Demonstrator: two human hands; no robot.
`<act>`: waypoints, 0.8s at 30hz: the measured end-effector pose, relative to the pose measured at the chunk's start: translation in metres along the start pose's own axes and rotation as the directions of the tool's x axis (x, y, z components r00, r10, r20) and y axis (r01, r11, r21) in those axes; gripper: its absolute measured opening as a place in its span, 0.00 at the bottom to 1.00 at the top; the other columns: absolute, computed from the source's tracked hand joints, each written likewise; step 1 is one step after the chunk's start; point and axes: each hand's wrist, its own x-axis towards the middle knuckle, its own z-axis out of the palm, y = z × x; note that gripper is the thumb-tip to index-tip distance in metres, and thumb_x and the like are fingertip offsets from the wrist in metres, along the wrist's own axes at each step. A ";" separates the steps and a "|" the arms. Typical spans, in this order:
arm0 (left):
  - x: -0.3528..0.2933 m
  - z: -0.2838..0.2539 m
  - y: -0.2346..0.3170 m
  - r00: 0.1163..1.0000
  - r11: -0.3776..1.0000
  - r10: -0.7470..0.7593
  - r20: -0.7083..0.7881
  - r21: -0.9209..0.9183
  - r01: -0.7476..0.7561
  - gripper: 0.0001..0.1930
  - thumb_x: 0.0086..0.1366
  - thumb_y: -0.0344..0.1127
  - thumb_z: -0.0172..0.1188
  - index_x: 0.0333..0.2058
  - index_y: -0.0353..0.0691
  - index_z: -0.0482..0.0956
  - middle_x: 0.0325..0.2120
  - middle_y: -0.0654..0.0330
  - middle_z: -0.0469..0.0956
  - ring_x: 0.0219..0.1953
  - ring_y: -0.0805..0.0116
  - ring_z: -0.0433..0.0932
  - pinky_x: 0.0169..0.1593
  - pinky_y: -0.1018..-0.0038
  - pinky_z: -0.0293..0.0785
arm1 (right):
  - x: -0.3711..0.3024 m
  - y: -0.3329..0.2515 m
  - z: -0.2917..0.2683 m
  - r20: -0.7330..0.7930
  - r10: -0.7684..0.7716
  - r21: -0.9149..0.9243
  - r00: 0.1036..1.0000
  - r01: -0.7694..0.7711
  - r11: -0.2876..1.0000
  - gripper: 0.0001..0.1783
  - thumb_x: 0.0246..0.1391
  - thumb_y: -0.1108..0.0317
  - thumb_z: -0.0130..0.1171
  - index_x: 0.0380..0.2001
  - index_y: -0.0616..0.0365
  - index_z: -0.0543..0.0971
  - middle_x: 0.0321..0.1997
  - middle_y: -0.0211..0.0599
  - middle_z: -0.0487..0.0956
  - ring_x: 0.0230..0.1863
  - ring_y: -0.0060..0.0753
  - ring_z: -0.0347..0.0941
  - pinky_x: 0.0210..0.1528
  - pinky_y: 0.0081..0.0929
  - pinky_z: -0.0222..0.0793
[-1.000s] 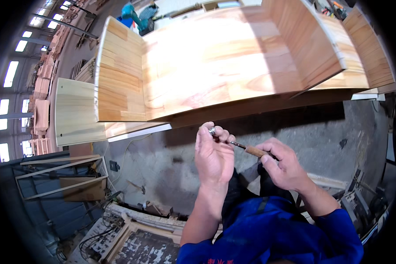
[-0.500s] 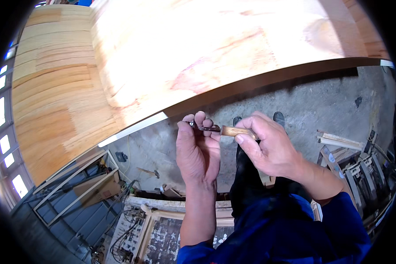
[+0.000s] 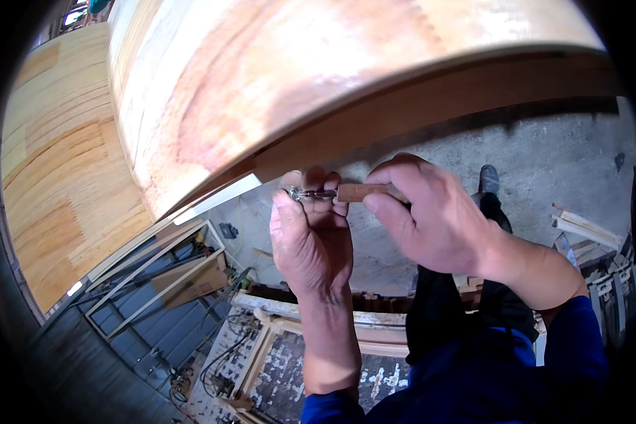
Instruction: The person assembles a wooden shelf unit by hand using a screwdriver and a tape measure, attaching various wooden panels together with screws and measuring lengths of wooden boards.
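Note:
My right hand (image 3: pixel 438 222) is closed round the brown handle of a wooden-handled tool (image 3: pixel 360 192). Its thin dark metal shaft points left across the fingers of my left hand (image 3: pixel 312 251). Between the left thumb and fingertips I pinch a small shiny metal piece (image 3: pixel 294 191), too small to name. The shaft's tip meets that piece or lies right beside it; I cannot tell which. Both hands are just below the near edge of a large pale wooden panel (image 3: pixel 261 78).
A second wooden surface (image 3: pixel 56 155) joins the panel at left. Below it stands a metal-framed rack (image 3: pixel 162 283) with cardboard. A paint-spotted bench (image 3: pixel 290 381) lies at the bottom. Wood strips (image 3: pixel 586 227) are on the concrete floor (image 3: pixel 565 169) at right, near my shoe (image 3: pixel 489 180).
My view has shifted, and the panel's edge shows at a steeper slant. Both hands have moved slightly left and up in the picture, still on the tool and the small metal piece.

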 end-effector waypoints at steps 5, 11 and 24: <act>0.004 -0.011 0.005 0.989 0.980 0.144 0.016 0.136 -0.145 0.17 0.71 0.44 0.52 0.49 0.37 0.74 0.45 0.54 0.79 0.48 0.61 0.77 0.49 0.63 0.75 | 0.015 0.014 0.006 0.154 0.078 0.245 0.985 -0.114 0.963 0.21 0.62 0.62 0.49 0.19 0.65 0.73 0.12 0.38 0.67 0.16 0.27 0.63 0.22 0.33 0.61; 0.015 -0.020 0.023 0.975 0.936 0.213 0.062 0.273 -0.222 0.14 0.70 0.41 0.55 0.47 0.37 0.74 0.46 0.52 0.79 0.49 0.59 0.78 0.54 0.62 0.74 | 0.027 0.026 0.046 -0.175 -0.352 0.004 0.920 0.358 0.934 0.16 0.61 0.67 0.51 0.22 0.65 0.72 0.16 0.42 0.71 0.17 0.35 0.68 0.23 0.35 0.66; 0.045 -0.029 0.064 0.930 0.869 0.343 0.134 0.331 -0.368 0.19 0.62 0.45 0.64 0.46 0.39 0.77 0.39 0.61 0.78 0.39 0.71 0.74 0.45 0.77 0.74 | 0.081 0.008 0.082 0.038 -0.472 0.072 0.881 0.468 0.881 0.10 0.53 0.70 0.52 0.32 0.65 0.78 0.32 0.51 0.81 0.35 0.51 0.81 0.34 0.44 0.78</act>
